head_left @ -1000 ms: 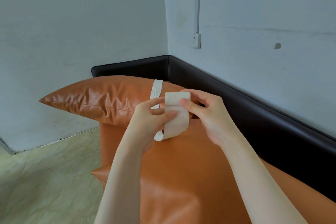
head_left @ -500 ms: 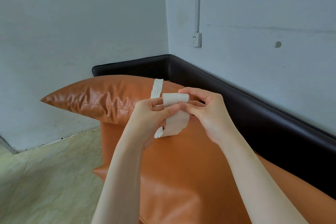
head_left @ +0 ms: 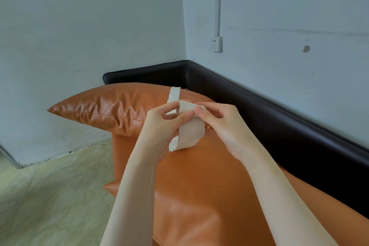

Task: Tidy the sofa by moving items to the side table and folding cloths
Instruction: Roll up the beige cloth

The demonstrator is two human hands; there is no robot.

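Two bare hands meet above one orange leather sofa. Left hand and right hand both pinch one strip of pale cloth, thumbs touching at its folded top; the loose end hangs down between them. One narrow band of the same cloth rises behind the left fingers. One orange cushion lies behind, against one dark backrest. One wall socket sits above.

Two hands, a left hand and a right hand, meet at centre on one white cloth strip; two orange cushions, one far left, one near; one wall socket far right
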